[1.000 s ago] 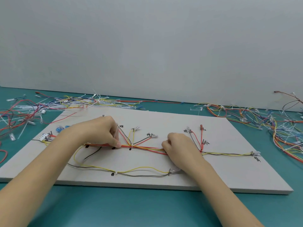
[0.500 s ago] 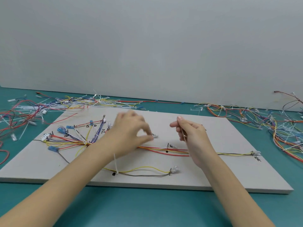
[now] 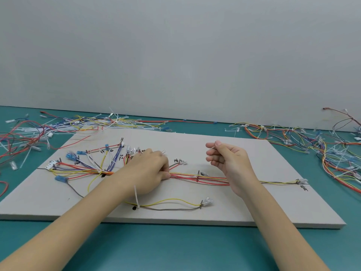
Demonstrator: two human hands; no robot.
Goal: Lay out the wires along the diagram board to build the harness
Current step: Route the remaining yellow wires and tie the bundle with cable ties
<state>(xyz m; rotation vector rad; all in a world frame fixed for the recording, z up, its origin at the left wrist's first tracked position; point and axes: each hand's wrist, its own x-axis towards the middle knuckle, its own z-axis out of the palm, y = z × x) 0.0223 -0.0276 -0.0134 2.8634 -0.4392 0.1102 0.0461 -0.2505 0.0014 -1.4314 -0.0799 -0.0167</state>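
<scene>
The main bundle of wires (image 3: pixel 197 177) runs left to right across the diagram board (image 3: pixel 244 208) on the worktop (image 3: pixel 175 249), its long axis passing between the two hands. The left hand (image 3: pixel 150 171) is the nearer, lying on the bundle with fingers curled, pinching it. The right hand (image 3: pixel 228 161) hovers above, loosely curled, pinching what looks like a thin white tie (image 3: pixel 212 148).

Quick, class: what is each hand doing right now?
Left hand: grips the wire bundle on the board.
Right hand: pinches a thin white cable tie, raised above the board.
</scene>
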